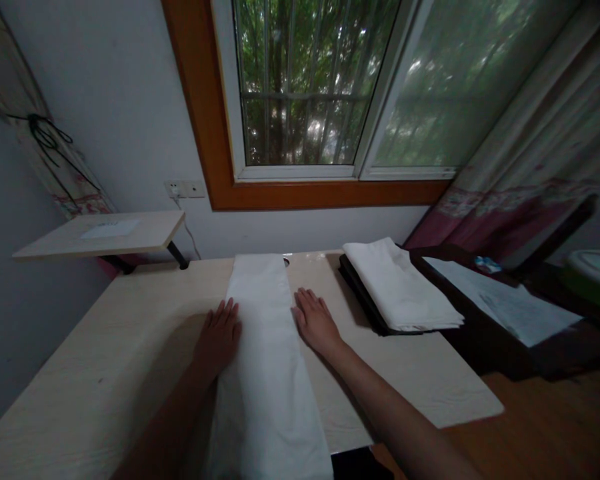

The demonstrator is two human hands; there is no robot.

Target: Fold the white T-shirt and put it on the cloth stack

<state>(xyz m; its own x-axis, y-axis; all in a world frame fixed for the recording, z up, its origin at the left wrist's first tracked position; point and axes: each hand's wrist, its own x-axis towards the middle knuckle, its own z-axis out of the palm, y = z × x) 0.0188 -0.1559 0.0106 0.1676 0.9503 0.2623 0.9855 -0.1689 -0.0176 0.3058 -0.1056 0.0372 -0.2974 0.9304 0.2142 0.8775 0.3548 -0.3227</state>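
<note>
Pale wooden tabletop (130, 347): long white folded cloth strip (265, 347) laid lengthwise at centre, flanked by left hand (219, 337) and right hand (315, 323), fingers spread flat, apparently pressed down to keep its edges smooth.

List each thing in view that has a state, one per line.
long white cloth: folded into a narrow strip, flat on the table.
left hand: open, flat at the cloth's left edge.
right hand: open, flat at its right edge.
white stack: folded, on a dark tray.
curtain: drawn aside.
</note>
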